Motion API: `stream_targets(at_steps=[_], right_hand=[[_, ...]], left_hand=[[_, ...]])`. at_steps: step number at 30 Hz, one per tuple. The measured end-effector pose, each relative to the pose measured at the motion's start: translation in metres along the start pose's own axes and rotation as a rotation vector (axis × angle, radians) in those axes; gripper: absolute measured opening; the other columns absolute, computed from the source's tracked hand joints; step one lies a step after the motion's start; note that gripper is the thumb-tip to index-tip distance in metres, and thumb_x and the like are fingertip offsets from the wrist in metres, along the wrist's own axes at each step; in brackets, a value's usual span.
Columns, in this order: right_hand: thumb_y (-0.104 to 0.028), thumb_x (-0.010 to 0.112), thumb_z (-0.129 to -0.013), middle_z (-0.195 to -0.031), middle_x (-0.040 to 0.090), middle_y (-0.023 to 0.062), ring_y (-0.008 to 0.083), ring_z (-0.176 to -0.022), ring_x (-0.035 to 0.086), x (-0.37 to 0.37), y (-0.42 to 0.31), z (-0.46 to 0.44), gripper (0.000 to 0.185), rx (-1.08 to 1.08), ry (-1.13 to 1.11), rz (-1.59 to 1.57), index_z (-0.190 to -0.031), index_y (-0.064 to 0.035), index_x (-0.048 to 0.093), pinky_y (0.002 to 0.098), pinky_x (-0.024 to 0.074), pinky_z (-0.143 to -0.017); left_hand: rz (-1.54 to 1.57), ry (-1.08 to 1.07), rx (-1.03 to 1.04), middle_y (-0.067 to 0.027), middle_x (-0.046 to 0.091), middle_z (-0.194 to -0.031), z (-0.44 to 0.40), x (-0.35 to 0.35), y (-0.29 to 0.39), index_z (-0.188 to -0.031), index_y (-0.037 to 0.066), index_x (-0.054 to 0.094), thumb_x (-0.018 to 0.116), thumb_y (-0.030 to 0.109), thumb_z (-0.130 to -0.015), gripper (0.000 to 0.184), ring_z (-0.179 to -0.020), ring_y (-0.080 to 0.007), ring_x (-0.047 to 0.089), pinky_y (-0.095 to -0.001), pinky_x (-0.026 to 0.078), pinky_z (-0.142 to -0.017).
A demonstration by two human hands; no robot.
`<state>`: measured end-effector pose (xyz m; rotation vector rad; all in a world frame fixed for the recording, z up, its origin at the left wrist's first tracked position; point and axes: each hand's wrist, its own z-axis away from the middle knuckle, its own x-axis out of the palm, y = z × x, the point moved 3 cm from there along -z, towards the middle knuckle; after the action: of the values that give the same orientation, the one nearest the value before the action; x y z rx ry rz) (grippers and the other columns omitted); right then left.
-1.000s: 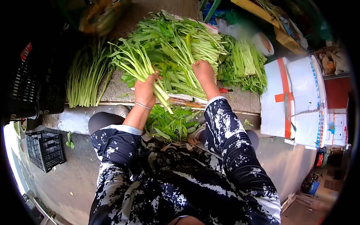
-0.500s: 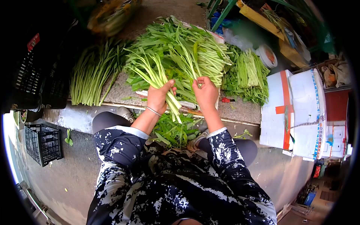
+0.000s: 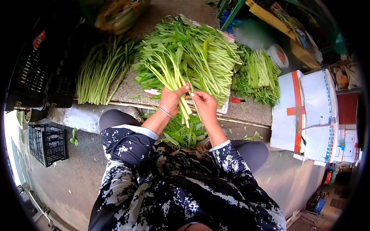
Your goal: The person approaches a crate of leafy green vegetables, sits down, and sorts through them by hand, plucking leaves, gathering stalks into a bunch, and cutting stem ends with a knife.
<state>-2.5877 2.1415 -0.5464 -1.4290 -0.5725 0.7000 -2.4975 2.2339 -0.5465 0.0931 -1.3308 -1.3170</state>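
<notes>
My left hand (image 3: 170,101) is closed round a bunch of pale green stems (image 3: 169,81), leaves pointing up and away, cut ends hanging below the fist. Close beside it on the right, my right hand (image 3: 204,105) pinches a thin green stem (image 3: 193,89) between thumb and fingers. Behind both hands lies a large heap of leafy stalks (image 3: 216,57) on the stone ledge. Loose leaves (image 3: 185,133) lie below the hands, between my feet.
Another bundle of stalks (image 3: 102,73) lies at the left, and a further pile (image 3: 260,73) at the right. White foam boxes (image 3: 300,111) with red tape stand on the right. A black crate (image 3: 47,144) sits on the floor at left, below dark crates (image 3: 32,77).
My right hand has come down and toward my left hand with a stem, away from the heap. My left hand still holds the bunch. The view has shifted slightly.
</notes>
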Motion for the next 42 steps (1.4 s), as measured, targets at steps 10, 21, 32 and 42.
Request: stream_targets(at_steps=[10,21,32,42], right_hand=[[-0.021,0.063,-0.076,-0.074,0.064,0.0118,0.0157,-0.066,0.059,-0.058,0.041,0.003,0.024,0.252,-0.254,0.779,-0.085,0.0010,0.064,0.0271,0.0458,-0.062],[-0.032,0.061,-0.076,-0.078,0.065,0.0105,0.0227,-0.072,0.062,-0.062,0.014,-0.126,0.030,0.121,0.130,0.904,-0.088,-0.0059,0.066,0.0331,0.0474,-0.067],[-0.009,0.067,-0.073,-0.074,0.062,0.0030,0.0032,-0.059,0.049,-0.029,0.002,0.007,0.025,0.078,0.201,0.190,-0.094,0.0031,0.062,0.0167,0.0392,-0.052],[-0.012,0.065,-0.073,-0.077,0.061,0.0082,0.0144,-0.056,0.054,-0.046,0.050,0.043,0.020,0.135,0.227,0.130,-0.090,-0.0012,0.064,0.0234,0.0437,-0.053]], left_hand=[[0.029,0.028,0.107,-0.0093,0.059,-0.087,-0.002,-0.006,0.027,-0.093,0.002,0.051,0.056,-0.001,-0.080,0.014,-0.074,-0.0220,0.061,-0.0317,0.053,-0.063],[0.133,0.057,0.123,-0.0095,0.058,-0.087,-0.014,-0.008,0.027,-0.095,0.003,0.046,0.054,0.001,-0.080,0.017,-0.068,-0.0164,0.056,-0.0299,0.052,-0.057],[0.025,0.047,0.045,-0.0088,0.061,-0.086,-0.014,0.002,0.004,-0.094,0.002,0.053,0.062,0.000,-0.076,0.020,-0.072,-0.0186,0.060,-0.0273,0.051,-0.056],[-0.008,0.030,0.111,-0.0046,0.060,-0.079,-0.010,0.003,-0.001,-0.089,0.005,0.054,0.061,-0.002,-0.075,0.018,-0.066,-0.0142,0.058,-0.0244,0.048,-0.050]])
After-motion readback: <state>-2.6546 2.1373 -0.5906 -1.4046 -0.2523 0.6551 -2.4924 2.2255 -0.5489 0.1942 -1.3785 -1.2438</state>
